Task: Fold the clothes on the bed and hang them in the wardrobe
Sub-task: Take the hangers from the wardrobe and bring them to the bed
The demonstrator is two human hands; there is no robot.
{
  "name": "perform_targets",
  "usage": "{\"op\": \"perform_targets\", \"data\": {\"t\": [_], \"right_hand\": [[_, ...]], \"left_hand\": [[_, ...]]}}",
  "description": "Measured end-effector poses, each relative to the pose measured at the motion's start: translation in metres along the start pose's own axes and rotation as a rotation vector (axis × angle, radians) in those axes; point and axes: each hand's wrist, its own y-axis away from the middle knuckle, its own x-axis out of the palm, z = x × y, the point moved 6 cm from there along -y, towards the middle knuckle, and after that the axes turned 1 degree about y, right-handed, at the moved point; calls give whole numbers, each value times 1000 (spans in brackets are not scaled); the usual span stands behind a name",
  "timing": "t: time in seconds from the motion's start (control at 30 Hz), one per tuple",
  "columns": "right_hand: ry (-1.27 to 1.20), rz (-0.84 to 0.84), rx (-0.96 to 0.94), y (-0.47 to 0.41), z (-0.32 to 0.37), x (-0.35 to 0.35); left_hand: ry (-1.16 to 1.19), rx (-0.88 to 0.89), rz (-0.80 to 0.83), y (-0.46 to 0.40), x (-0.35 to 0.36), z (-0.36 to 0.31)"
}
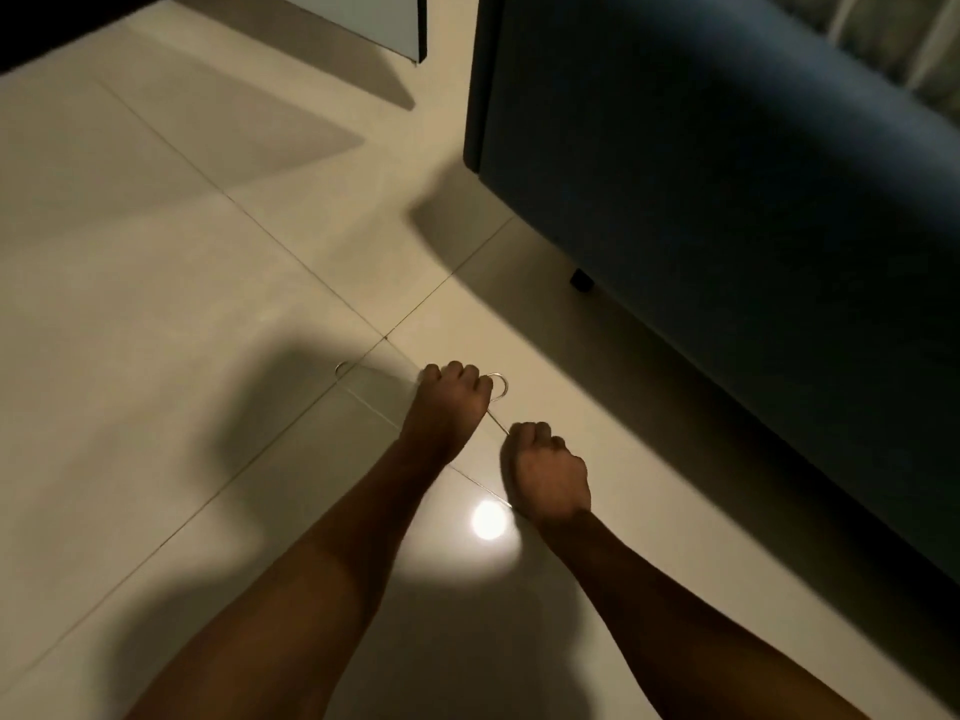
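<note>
Floor [156,283]: pale glossy tiles fill most of your view, with thin grout lines crossing near the centre and a round glare spot at about 6 o'clock, between your forearms.
Bed [727,189]: the dark blue upholstered side runs from 12 o'clock down to 4 o'clock; one small black foot shows under it at about 3 o'clock from centre, and a strip of pale bedding [904,39] sits at the far 1 o'clock corner. You cannot see any clothes on it from here.
Wardrobe door [379,18]: a pale panel with a dark edge stands at 12 o'clock, just left of the bed's corner, casting a wedge of shadow across the tiles toward 10 o'clock.
Left hand [449,402]: yours reaches forward just below centre, fingers curled under around the thin wire, knuckles up.
Right hand [550,475]: at about 5 o'clock from the left one and close beside it, fisted around the same wire lower down.
Wire hanger [498,389]: the task's thing is held between both your hands above the floor; its hook curls out at the left hand's 3 o'clock side, a thin arm runs toward 9 o'clock to a small bend, and another strand slants down to the right hand. It is thin and faint, so its full outline is hard to trace.
</note>
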Motion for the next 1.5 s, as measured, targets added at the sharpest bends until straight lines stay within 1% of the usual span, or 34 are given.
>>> {"op": "perform_targets", "data": {"t": [0.07, 0.1, 0.13, 0.23, 0.3, 0.33, 0.4, 0.47, 0.53, 0.6, 0.67, 0.77, 0.87, 0.93, 1.0, 1.1, 1.17, 1.2, 1.27, 1.33, 1.37, 1.43, 1.47, 1.5], "right_hand": [[-7, -14, -46, -7, 0, 3], [-5, -13, -49, -9, -2, -1], [0, -21, -38, -9, -5, -6], [-32, -31, -38, -8, -15, -30], [-43, -25, -63, 2, -20, -53], [-38, -34, -59, 10, -22, -72], [-42, -45, -53, 28, -25, -109], [-52, -10, -48, 55, -31, -162], [-86, -22, -40, 83, -40, -225], [-150, -44, -15, 109, -54, -292], [-212, -83, 13, 133, -74, -358], [-314, -254, 62, 159, -112, -443], [-392, -394, 148, 179, -168, -493], [-433, -441, 278, 194, -215, -510], [-568, -520, 401, 210, -260, -520], [-772, -670, 549, 228, -318, -523], [-873, -713, 684, 231, -344, -519], [-925, -723, 792, 237, -367, -506], [-1075, -735, 973, 237, -387, -495], [-1214, -764, 1135, 238, -412, -477], [-1303, -777, 1187, 236, -423, -466], [-1543, -802, 1217, 230, -439, -449], [-1660, -791, 1215, 227, -445, -441], [-1710, -750, 1213, 225, -450, -437]], "left_hand": [[-66, 77, -73, -3, 5, -1], [-95, 106, -119, -3, 6, 1], [-108, 116, -129, -3, 7, 3], [-101, 77, -179, -3, -10, 13], [-74, 56, -137, 0, -41, 15], [-58, 47, -110, 3, -64, 16], [-64, 71, -111, 7, -109, 15], [-92, 110, -66, 9, -169, 14], [-72, 93, 9, 9, -243, 15], [-11, 80, 35, 5, -324, 14], [-3, 81, 8, -2, -402, 11], [-5, 91, -100, -24, -504, 8], [12, 123, -233, -58, -576, -8], [41, 134, -324, -87, -617, -30], [115, 124, -413, -116, -644, -56], [217, 104, -402, -156, -659, -109], [256, 143, -244, -172, -654, -144], [247, 191, -138, -182, -645, -178], [179, 268, -13, -181, -636, -205], [159, 351, 28, -180, -627, -236], [155, 382, 48, -180, -621, -249], [142, 424, 83, -178, -612, -267], [132, 439, 94, -177, -610, -272], [126, 451, 99, -176, -609, -275]]}}
